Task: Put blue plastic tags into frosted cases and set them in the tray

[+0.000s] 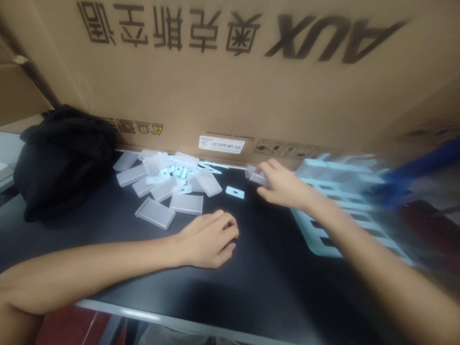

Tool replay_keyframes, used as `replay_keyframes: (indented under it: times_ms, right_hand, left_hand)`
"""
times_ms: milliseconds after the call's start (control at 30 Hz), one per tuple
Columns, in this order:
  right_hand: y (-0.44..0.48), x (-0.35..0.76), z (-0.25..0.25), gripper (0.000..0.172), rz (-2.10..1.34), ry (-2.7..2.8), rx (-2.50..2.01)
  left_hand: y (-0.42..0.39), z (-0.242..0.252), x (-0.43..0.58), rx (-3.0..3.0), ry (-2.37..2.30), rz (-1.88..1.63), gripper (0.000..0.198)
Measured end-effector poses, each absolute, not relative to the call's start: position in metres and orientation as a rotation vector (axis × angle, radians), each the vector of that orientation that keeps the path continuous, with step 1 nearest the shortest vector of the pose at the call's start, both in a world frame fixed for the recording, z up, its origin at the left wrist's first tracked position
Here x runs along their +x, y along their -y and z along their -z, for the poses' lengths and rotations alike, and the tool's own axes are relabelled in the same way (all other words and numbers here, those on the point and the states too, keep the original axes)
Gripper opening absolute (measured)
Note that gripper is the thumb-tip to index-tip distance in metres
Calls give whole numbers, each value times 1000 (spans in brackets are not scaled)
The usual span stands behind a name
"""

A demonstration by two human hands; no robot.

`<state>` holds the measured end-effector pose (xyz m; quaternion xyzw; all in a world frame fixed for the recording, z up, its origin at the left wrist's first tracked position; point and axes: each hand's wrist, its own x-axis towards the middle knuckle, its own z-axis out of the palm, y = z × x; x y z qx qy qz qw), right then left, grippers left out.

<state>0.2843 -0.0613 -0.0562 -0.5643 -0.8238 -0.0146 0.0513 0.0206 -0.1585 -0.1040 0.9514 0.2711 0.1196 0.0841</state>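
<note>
My right hand (278,184) pinches a small translucent plastic sleeve (259,179) near the back of the black table. My left hand (212,239) lies on the tabletop with curled fingers, and whatever may be inside them is hidden. Ahead and left of it is a loose pile of frosted plastic sleeves (187,203), shallow and rectangular. Small pale blue pieces (181,172) lie in the midst of that pile. Between the two hands, a single flat pale blue plate (235,192) with a dark slot rests on the table.
A large cardboard box (179,91) with upside-down print walls off the back. On the left sits a black cloth bag (66,160). A pale slotted tray (325,247) stands at the right beneath my right forearm, with blurred translucent pieces on it. The table's light front edge (154,316) runs nearest me.
</note>
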Motion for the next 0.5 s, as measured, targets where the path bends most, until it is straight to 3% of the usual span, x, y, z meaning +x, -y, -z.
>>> replay_keyframes:
  times_ms: [200,500]
  right_hand:
    - [57,255,54,25,-174,2551,-1528]
    - [3,202,63,41,-227,2297,-1538]
  left_hand:
    - [158,105,20,2853,-802,-364,19]
    - [159,106,20,2873,-824,-372,18]
